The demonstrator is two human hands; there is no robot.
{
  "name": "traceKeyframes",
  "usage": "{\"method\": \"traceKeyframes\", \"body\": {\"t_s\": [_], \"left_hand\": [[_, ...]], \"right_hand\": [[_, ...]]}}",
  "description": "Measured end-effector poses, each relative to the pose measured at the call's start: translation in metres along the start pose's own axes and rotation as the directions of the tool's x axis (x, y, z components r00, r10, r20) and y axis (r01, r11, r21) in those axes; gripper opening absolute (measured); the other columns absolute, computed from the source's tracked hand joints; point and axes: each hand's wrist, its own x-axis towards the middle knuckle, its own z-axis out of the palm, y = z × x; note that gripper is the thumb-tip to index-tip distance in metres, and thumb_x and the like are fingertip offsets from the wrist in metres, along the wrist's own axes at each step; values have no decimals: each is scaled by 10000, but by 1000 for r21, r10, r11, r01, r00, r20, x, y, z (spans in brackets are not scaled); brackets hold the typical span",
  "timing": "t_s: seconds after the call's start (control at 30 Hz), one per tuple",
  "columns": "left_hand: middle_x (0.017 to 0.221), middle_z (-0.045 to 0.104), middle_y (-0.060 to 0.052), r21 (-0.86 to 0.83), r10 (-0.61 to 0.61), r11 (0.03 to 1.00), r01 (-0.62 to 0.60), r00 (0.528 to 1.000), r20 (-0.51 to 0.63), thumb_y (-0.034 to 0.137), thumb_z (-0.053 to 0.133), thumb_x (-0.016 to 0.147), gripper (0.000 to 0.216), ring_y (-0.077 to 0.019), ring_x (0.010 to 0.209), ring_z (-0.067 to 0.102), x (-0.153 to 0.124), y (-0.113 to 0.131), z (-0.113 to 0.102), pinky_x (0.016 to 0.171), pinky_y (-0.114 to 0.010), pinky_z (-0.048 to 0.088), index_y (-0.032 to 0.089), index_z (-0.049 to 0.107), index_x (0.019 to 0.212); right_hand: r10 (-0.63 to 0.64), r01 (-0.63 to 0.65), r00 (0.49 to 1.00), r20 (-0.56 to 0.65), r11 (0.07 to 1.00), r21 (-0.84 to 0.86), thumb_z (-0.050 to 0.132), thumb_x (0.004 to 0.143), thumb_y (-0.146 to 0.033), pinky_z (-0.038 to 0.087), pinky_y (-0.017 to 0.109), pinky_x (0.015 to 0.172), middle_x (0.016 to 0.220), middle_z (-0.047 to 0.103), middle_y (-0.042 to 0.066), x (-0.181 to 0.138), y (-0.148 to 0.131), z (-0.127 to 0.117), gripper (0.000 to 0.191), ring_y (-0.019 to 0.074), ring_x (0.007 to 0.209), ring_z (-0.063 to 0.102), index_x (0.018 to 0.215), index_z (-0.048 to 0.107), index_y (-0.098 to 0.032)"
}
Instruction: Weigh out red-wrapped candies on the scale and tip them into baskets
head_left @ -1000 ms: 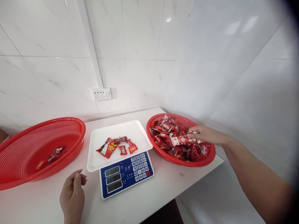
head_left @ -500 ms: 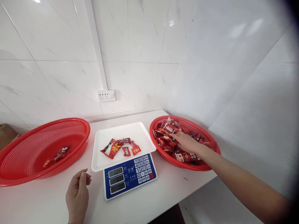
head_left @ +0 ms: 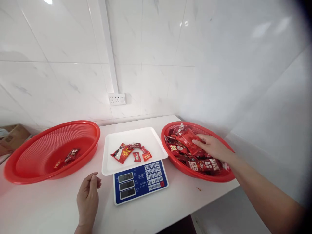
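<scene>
My right hand is over the right red basket, pinching a red snack packet by its right end. Many red wrapped snacks fill that basket. On the white tray of the digital scale lie a larger red and yellow packet and several small wrapped pieces. My left hand rests left of the scale's display, its fingers loosely curled with nothing seen in them.
At left, another red basket holds a few wrapped snacks. A cardboard box is behind it. A small brownish scrap lies near the front edge of the white table. A wall socket is behind the scale.
My right hand has gone from reaching into the snacks to gripping a red packet and raising it slightly. The view has shifted a little left. The snacks on the tray look the same.
</scene>
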Motion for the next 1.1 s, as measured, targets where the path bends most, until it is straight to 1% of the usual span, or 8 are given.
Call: {"method": "traceKeyframes", "body": {"t_s": [0.27,0.4,0.53,0.67,0.77,0.87,0.97,1.1], "left_hand": [[672,568,2,-106,34,994,-34,999,-5,494,473,848,348,-144,591,559,-1,-7,3,568,-265,476,175,594,918],[676,572,3,-114,36,993,-37,999,-12,494,472,850,351,-140,592,557,-1,-6,0,570,-262,477,174,594,927],[677,581,9,-71,27,997,-28,999,-20,509,489,829,360,-143,595,560,-3,-1,-2,579,-266,480,181,604,922],[678,595,8,11,4,1000,-4,1000,2,535,475,816,388,-152,605,571,-2,1,-2,593,-276,484,191,616,925],[682,602,5,43,-1,999,0,1000,20,545,465,808,400,-159,616,577,-2,2,-1,599,-282,486,196,620,928],[684,605,1,66,-6,998,4,999,32,545,462,800,400,-167,625,582,-2,1,0,605,-291,489,198,622,918],[694,611,1,80,-24,997,22,999,21,546,464,793,404,-170,624,578,-1,0,-1,608,-300,486,200,622,930],[695,609,8,86,-44,995,43,999,1,551,460,794,407,-168,633,576,2,-4,-2,629,-302,479,209,620,946]], "right_hand": [[-80,79,996,34,997,28,422,820,-578,463,337,557,548,583,-7,3,-45,40,368,219,558,584,675,539,-260],[-75,78,997,36,994,-73,394,832,-557,469,365,600,601,624,16,3,-53,43,356,246,600,613,797,588,-261],[-3,-30,992,-125,965,-260,339,870,-483,468,411,676,897,700,110,2,-33,11,406,334,846,641,1014,624,-232],[170,-266,952,-254,871,-414,324,889,-455,470,445,675,950,692,169,-5,3,-21,458,383,925,620,1136,614,-201],[69,-196,954,-293,881,-431,364,875,-410,464,477,861,1179,644,135,-9,19,-19,457,365,1150,530,1223,578,-205],[-6,-17,997,-74,951,-309,372,878,-393,471,395,921,1198,654,52,-5,23,3,399,273,1130,574,1165,615,-260],[21,43,964,265,972,-233,402,881,-342,504,341,838,1098,705,34,8,25,28,335,236,991,652,1094,649,-270],[48,66,921,386,959,-276,555,792,-274,496,352,813,1155,683,100,25,36,47,425,282,989,655,1213,602,-230]]}}
